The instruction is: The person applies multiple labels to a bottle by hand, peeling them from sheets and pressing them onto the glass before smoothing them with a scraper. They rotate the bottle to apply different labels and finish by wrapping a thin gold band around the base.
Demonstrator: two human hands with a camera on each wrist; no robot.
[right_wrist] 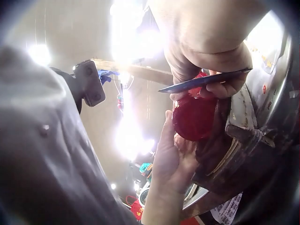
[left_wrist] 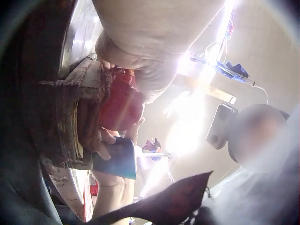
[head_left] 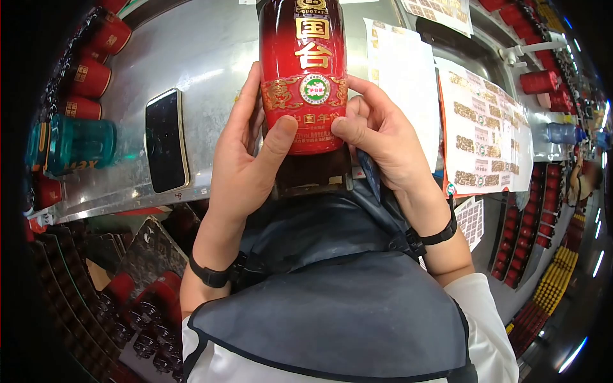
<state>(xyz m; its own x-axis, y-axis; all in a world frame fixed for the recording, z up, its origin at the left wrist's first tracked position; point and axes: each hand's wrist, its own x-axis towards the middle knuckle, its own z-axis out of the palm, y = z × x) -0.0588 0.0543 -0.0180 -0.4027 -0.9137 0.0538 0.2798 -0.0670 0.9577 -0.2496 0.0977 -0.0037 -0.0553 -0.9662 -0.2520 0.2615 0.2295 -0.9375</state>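
The metal table [head_left: 211,57] stretched under bright lamps, and rows of red containers [head_left: 89,76] stood along its far left side. The red bottle [head_left: 300,83] was in front of the person, at the near edge of the table, with its base toward the body and its gold lettering turned upward, which probably made the face easy to inspect. The left hand [head_left: 246,150] gripped it from the left, the thumb on the front and the fingers along the side, I think to keep it from rolling. The right hand [head_left: 389,137] was bent at the right side; its thumb touched the lower front, while its fingers held a dark flat piece [right_wrist: 197,83], seen best in the right wrist view. What this piece was, I could not tell. Below the base, a dark support [head_left: 313,175] stood at the table edge, perhaps as a rest for the work.

To the right lay a white sheet [head_left: 402,83] and, beyond it, a printed label sheet [head_left: 482,127], both within easy reach. To the left lay a phone [head_left: 165,140], well apart from the hands, and a teal jug [head_left: 83,143] farther left. Nothing there blocked the hands, but the thumbs covered some of the lower lettering.
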